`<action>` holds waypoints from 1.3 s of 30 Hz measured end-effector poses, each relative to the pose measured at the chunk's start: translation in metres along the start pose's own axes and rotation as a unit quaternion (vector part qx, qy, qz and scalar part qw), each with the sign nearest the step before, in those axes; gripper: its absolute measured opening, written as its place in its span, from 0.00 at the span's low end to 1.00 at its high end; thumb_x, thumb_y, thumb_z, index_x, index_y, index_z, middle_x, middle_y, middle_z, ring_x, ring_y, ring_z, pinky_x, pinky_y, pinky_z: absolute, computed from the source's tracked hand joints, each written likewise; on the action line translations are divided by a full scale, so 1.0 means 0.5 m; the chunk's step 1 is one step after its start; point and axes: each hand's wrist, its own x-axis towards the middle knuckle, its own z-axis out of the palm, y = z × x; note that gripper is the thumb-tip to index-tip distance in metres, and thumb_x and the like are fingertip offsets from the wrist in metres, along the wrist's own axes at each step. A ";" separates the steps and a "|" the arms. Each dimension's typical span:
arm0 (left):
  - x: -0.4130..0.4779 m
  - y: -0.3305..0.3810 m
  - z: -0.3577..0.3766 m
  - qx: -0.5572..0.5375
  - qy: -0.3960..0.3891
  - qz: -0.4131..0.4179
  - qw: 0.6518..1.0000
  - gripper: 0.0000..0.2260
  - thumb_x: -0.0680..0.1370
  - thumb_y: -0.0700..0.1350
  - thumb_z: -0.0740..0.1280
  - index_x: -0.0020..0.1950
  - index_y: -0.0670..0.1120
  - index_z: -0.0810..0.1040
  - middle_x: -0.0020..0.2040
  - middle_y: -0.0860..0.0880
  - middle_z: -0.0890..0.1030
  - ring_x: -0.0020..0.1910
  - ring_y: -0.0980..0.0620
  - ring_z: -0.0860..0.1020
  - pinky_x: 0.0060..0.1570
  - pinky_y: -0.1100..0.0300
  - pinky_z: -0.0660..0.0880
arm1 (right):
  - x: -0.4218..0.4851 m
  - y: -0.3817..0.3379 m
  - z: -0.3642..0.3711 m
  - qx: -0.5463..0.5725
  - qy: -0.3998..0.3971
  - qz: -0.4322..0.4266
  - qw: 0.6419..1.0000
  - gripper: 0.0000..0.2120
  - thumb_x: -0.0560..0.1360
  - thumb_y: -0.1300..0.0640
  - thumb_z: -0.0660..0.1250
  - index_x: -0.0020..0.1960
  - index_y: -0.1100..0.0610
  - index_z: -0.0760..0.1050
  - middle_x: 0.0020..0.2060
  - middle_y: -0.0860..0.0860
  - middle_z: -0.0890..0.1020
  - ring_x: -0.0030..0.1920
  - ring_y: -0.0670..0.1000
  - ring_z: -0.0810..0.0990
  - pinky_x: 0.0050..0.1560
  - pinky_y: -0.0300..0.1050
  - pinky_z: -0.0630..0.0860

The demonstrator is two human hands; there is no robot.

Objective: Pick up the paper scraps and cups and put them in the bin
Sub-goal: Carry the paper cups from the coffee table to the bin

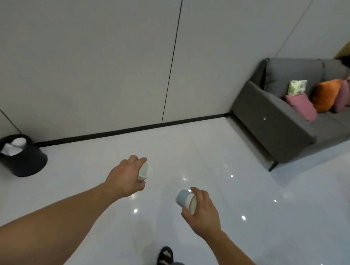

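Note:
My left hand point(126, 177) grips a white paper cup point(145, 171) with its open mouth facing right, held above the glossy floor. My right hand point(202, 211) grips a pale blue paper cup point(183, 198) lying on its side, base pointing left. A black round bin point(24, 159) stands at the far left against the wall, well left of both hands. White crumpled paper and cups point(14, 146) lie inside the bin.
A grey sofa point(279, 124) with pink, orange and purple cushions fills the right side; a person sits at its far end. Grey wall panels with a black skirting run behind. My sandalled foot point(164, 258) shows at the bottom on the white floor.

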 end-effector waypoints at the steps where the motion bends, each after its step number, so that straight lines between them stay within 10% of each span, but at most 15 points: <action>1: 0.011 -0.020 -0.015 0.000 0.012 -0.017 1.000 0.34 0.71 0.57 0.69 0.74 0.53 0.61 0.64 0.51 0.68 0.59 0.48 0.72 0.53 0.55 0.74 | 0.033 -0.019 -0.001 -0.006 -0.006 -0.019 1.000 0.33 0.69 0.43 0.66 0.72 0.48 0.63 0.63 0.46 0.71 0.56 0.49 0.76 0.51 0.41 0.73; 19: -0.075 -0.453 -0.186 -0.067 0.170 -0.393 0.901 0.35 0.71 0.60 0.64 0.75 0.51 0.59 0.65 0.50 0.67 0.61 0.48 0.71 0.56 0.54 0.72 | 0.503 -0.559 0.188 -0.047 -0.172 -0.332 0.926 0.34 0.70 0.41 0.66 0.73 0.44 0.59 0.65 0.44 0.68 0.58 0.48 0.73 0.56 0.42 0.74; 39: -0.007 -1.130 -0.364 -0.123 0.131 -0.460 0.870 0.36 0.70 0.55 0.70 0.74 0.51 0.60 0.64 0.49 0.67 0.59 0.48 0.71 0.56 0.57 0.73 | 0.762 -1.188 0.587 -0.098 -0.242 -0.364 0.894 0.34 0.72 0.40 0.66 0.73 0.47 0.58 0.64 0.47 0.69 0.57 0.49 0.74 0.55 0.43 0.77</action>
